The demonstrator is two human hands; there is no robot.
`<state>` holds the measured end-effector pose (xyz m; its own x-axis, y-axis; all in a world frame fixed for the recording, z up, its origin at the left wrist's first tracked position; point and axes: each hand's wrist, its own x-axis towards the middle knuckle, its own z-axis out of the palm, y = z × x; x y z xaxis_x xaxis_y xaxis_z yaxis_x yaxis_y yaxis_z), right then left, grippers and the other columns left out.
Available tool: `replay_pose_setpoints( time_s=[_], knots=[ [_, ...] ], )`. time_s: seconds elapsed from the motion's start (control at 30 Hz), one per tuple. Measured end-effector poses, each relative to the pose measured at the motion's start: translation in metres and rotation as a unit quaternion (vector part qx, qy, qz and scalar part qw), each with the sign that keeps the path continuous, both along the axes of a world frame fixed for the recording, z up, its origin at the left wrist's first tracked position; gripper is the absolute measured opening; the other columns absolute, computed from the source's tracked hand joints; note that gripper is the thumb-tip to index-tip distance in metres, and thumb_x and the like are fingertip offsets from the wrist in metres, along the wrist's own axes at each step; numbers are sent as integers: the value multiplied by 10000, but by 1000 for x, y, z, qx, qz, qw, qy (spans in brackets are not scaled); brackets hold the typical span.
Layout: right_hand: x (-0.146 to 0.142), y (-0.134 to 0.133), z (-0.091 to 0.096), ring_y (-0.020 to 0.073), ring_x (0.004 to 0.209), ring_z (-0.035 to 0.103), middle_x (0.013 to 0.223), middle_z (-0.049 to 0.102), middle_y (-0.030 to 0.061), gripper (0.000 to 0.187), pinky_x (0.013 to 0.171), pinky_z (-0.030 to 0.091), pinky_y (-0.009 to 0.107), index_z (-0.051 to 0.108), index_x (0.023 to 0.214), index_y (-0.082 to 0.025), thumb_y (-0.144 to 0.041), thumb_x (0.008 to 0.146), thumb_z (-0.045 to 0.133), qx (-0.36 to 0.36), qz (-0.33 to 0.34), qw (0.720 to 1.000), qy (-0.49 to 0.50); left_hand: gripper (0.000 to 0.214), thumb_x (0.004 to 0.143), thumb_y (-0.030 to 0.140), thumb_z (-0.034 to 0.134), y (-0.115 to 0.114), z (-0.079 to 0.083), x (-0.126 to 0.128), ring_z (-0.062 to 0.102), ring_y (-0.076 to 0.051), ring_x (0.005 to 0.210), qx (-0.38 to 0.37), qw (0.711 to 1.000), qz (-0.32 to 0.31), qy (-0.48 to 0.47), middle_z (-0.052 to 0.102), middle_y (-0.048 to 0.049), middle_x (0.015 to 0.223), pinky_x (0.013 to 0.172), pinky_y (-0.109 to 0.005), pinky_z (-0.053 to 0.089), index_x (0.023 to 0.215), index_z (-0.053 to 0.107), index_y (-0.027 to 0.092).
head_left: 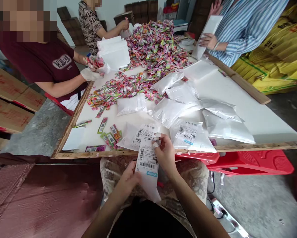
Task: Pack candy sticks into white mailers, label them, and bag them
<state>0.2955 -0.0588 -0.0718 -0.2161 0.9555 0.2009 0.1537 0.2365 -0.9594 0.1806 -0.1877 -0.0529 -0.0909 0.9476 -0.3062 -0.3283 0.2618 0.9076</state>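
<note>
We hold a strip of labels [148, 160] in both hands at the edge of the table [240, 89].
Our left hand [131, 178] pinches the strip low on its left side, our right hand [165, 152] grips it higher up on the right; its lower end hangs over our lap [188, 178], and its top overlaps a white bag [125, 137]. Just right of that lies a labelled bag [200, 140]. Sachets [158, 46] heap up beyond, where a co-worker in stripes [247, 33] holds a white packet [210, 28].

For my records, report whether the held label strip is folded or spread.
Spread: the label strip extends lengthwise, its printed barcodes visible.
</note>
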Motion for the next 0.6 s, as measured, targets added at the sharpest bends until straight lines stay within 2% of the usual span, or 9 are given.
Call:
replay_pose_setpoints(
  time_s=[0.1, 0.2, 0.23, 0.3, 0.37, 0.4, 0.43, 0.5, 0.6],
  knots=[
    [2, 3, 2, 172, 817, 568, 927, 579, 50, 223, 721, 488, 316, 474, 1063, -213, -233, 843, 443, 29, -25, 999, -23, 332, 686, 376, 717, 1, -6, 3, 592, -189, 778, -34, 998, 5, 56, 673, -50, 850, 692, -261, 447, 929, 609, 176],
    [13, -3, 15, 231, 985, 509, 1066, 514, 104, 269, 828, 456, 395, 487, 1095, -199, -225, 828, 478, 121, -97, 982, -106, 258, 734, 415, 653, 0, -9, 1, 512, -131, 611, -60, 994, 22, 91, 609, -11, 665, 555, -212, 381, 744, 614, 160],
    [17, -8, 21, 245, 1018, 488, 1088, 504, 112, 274, 854, 439, 409, 498, 1087, -196, -222, 814, 506, 154, -87, 976, -131, 276, 717, 424, 665, 0, -9, -2, 470, -115, 565, -62, 991, 30, 111, 575, 2, 611, 519, -203, 348, 687, 603, 157],
    [25, -22, 32, 237, 979, 501, 1020, 546, 89, 222, 832, 437, 380, 537, 1012, -206, -217, 791, 559, 182, 36, 970, -159, 311, 683, 437, 687, 0, -5, -6, 405, -99, 516, -58, 986, 40, 152, 510, 18, 534, 481, -197, 303, 599, 585, 155],
    [30, -36, 40, 189, 831, 540, 863, 590, 39, 103, 726, 446, 304, 563, 893, -212, -226, 793, 585, 138, 192, 960, -149, 310, 678, 437, 687, 2, 1, -9, 393, -102, 513, -43, 980, 37, 190, 489, 17, 516, 479, -200, 301, 571, 601, 159],
    [31, -42, 42, 166, 765, 544, 806, 596, 21, 64, 674, 437, 272, 566, 844, -208, -246, 799, 591, 102, 235, 957, -134, 303, 684, 435, 680, 3, 5, -10, 399, -107, 516, -33, 977, 28, 209, 493, 12, 514, 482, -202, 308, 567, 616, 164],
    [32, -45, 42, 148, 713, 541, 765, 596, 11, 81, 633, 424, 250, 567, 807, -202, -277, 804, 597, 65, 249, 959, -118, 298, 695, 434, 670, 4, 9, -9, 407, -113, 518, -21, 973, 17, 228, 501, 7, 514, 483, -205, 316, 564, 629, 169],
    [32, -48, 39, 126, 650, 526, 716, 596, 4, 180, 585, 403, 226, 572, 759, -189, -360, 807, 600, 15, 232, 968, -89, 295, 722, 445, 639, 5, 15, -5, 447, -133, 535, 1, 966, -4, 258, 541, -10, 535, 491, -211, 349, 582, 654, 186],
    [32, -42, 30, 124, 621, 522, 693, 600, 9, 322, 554, 399, 210, 584, 738, -181, -502, 767, 605, 11, 220, 973, -69, 278, 728, 491, 609, 5, 21, 3, 565, -196, 652, 26, 969, 4, 245, 650, -39, 681, 601, -243, 467, 717, 700, 229]
  ],
)
